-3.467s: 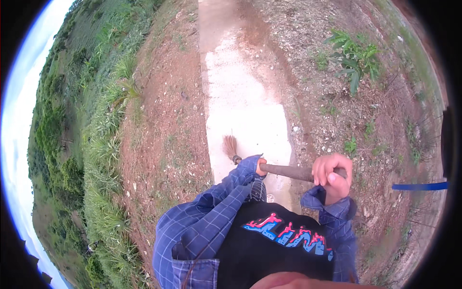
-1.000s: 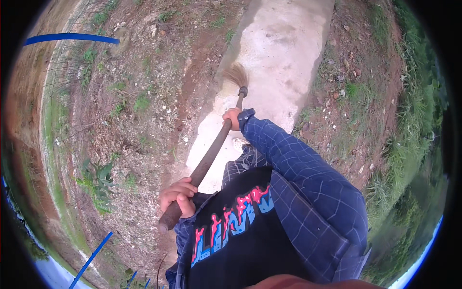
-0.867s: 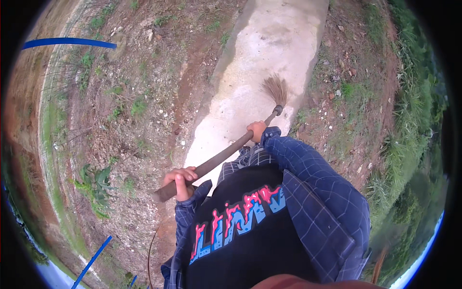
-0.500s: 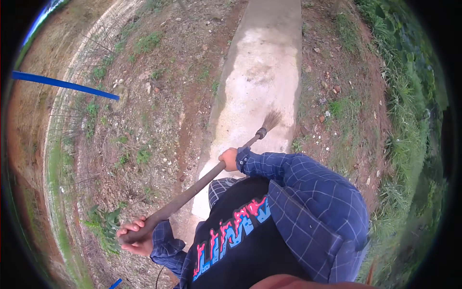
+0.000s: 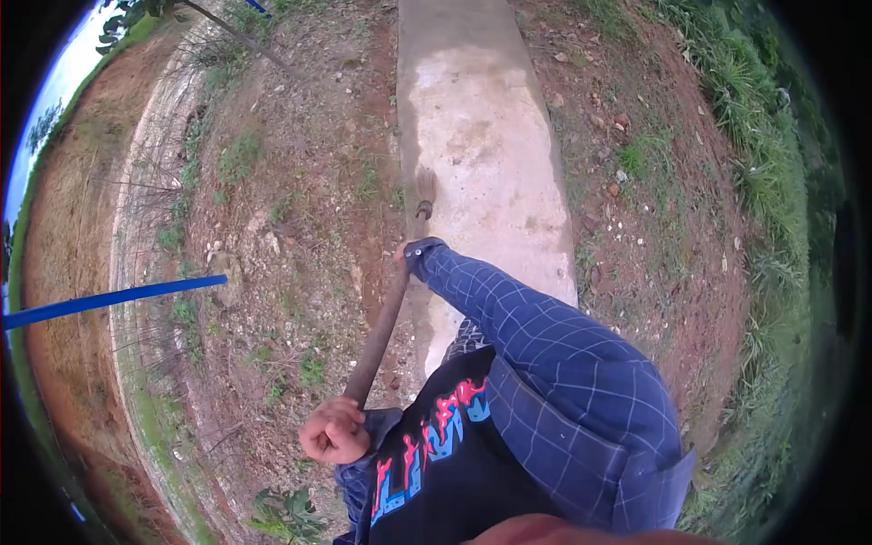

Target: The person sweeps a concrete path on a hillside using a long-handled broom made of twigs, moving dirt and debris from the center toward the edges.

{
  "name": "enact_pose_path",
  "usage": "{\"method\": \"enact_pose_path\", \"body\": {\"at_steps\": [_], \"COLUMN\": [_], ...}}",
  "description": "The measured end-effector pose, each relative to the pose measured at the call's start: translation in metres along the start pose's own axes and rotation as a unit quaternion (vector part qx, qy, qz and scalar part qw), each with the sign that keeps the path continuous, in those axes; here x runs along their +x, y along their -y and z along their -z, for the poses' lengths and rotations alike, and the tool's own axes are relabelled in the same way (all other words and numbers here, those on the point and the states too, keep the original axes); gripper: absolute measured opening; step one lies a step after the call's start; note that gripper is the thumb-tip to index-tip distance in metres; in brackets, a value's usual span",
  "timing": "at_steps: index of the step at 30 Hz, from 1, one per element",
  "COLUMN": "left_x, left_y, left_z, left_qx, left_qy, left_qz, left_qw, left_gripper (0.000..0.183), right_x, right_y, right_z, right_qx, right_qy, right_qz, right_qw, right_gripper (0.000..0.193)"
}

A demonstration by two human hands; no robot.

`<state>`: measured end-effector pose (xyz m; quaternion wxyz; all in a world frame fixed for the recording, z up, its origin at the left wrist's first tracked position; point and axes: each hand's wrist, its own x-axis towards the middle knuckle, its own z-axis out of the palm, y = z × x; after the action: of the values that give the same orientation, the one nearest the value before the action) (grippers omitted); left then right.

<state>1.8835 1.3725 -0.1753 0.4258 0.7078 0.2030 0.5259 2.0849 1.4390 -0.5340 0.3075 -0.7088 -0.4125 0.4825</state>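
A long-handled broom (image 5: 380, 336) with a thick brown wooden handle slants across in front of me. Its bristle head (image 5: 426, 184) rests at the left edge of a pale concrete path (image 5: 495, 195). My left hand (image 5: 334, 430) is closed around the top end of the handle, low in the picture. Farther along the handle, my right hand (image 5: 400, 252) grips it; the blue checked cuff (image 5: 422, 251) hides most of that hand, with only part of the fingers showing.
Stony soil (image 5: 300, 227) with sparse weeds borders the path on the left. A blue pole (image 5: 118, 300) stands farther left. Dirt lies along the right side too, edged by thick green grass (image 5: 758, 209). A leafy plant (image 5: 286, 513) grows near my left side.
The broom head has swung left across the path, from its right part to its left edge. My left hand has moved right and the handle points more straight ahead. The view has turned.
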Motion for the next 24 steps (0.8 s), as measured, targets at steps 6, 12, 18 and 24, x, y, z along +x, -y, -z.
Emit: {"method": "enact_pose_path", "body": {"at_steps": [6, 12, 18, 24], "left_x": [0.013, 0.09, 0.229, 0.274], "left_y": [0.183, 0.219, 0.208, 0.12], "left_z": [-0.003, -0.096, -0.236, -0.377], "left_qx": [-0.107, -0.26, -0.505, -0.49], "left_qy": [-0.063, -0.016, 0.377, 0.575], "left_qz": [0.326, 0.507, 0.357, 0.202], "left_qw": [0.937, 0.822, 0.689, 0.624], "left_gripper": [0.016, 0.037, 0.042, 0.038], "right_x": [-0.11, -0.272, -0.274, -0.189], "right_y": [-0.107, -0.143, -0.037, -0.051], "right_z": [0.098, 0.121, 0.132, 0.162], "right_qx": [-0.333, -0.138, 0.01, 0.149], "right_qy": [-0.013, -0.207, -0.286, -0.386], "right_qz": [-0.2, -0.216, -0.361, -0.238], "right_qw": [0.921, 0.944, 0.887, 0.879], "right_gripper": [0.016, 0.014, 0.016, 0.014]}}
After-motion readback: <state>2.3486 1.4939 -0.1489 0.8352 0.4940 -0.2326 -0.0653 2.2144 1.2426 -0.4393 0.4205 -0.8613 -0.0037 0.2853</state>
